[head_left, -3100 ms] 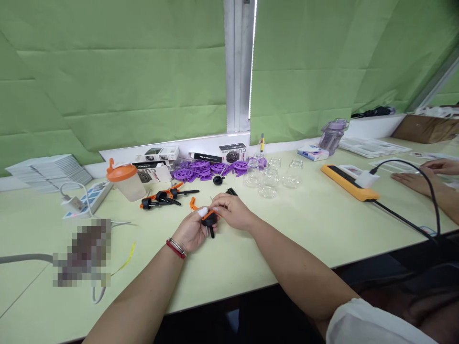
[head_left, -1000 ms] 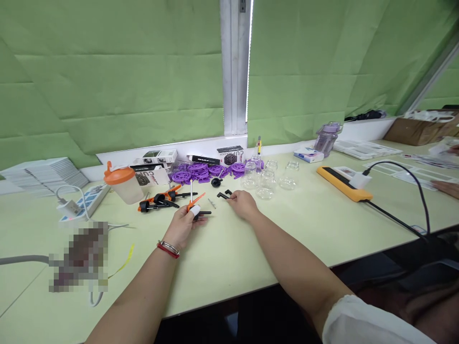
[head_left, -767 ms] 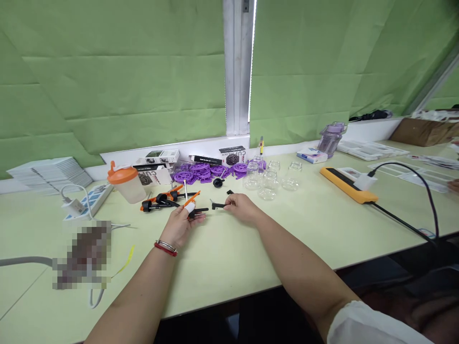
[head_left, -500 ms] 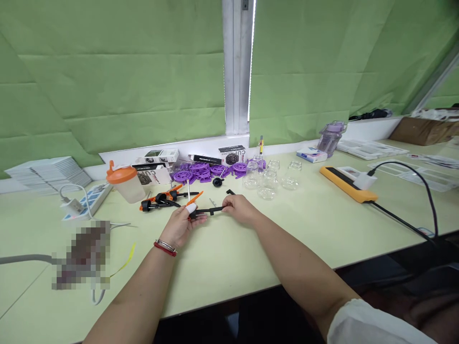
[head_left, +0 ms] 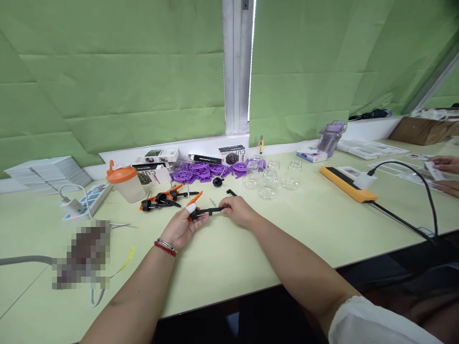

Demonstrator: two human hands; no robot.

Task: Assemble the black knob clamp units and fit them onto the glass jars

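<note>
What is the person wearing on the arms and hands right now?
No gloves. The left hand has a white cover on one fingertip, and its wrist carries a red band beside a silver bangle. The right hand wears nothing visible; that arm is uncovered up to a white sleeve.

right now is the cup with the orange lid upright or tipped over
Upright. The cup stands on its base on the table, with the orange lid on top and level.
</note>
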